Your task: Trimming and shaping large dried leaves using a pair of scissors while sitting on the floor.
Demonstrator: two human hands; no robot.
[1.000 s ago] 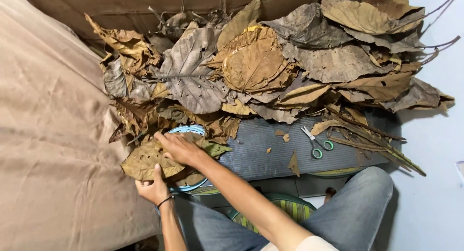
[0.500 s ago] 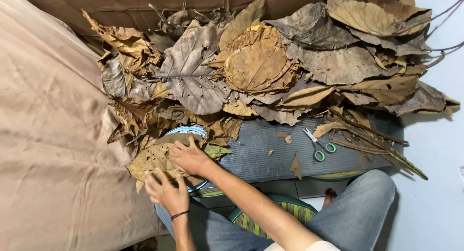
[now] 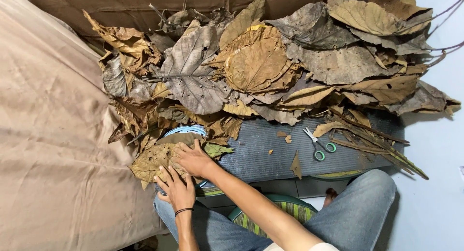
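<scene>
On the floor in front of the seated person, a big heap of dry leaves (image 3: 270,62) covers most of the view, brown and grey, many curled, piled against a cardboard wall (image 3: 145,4). Tan cloth (image 3: 48,135) fills the left side. A grey ribbed mat (image 3: 270,154) lies under the near edge of the heap, mostly bare, with a few leaf scraps on it. A bundle of stems and narrow leaves (image 3: 372,140) rests at the mat's right end.

Next down: 1 wide tan leaf (image 3: 152,161) lies flat at the near left, just over a round blue-rimmed thing (image 3: 186,131) that is mostly hidden. Both hands are on this leaf. The right hand (image 3: 193,159) presses flat on its right part, fingers spread, gripping nothing. The left hand (image 3: 176,188), with a dark band at the wrist, lies open on its lower edge, palm down, also not closed around anything.

Green-handled scissors (image 3: 316,145) lie untouched on the mat, well apart from both hands.

Judging by this, only 1 leaf is pulled out and being flattened; the heap looks nearly all unsorted, no cutting started.
</scene>
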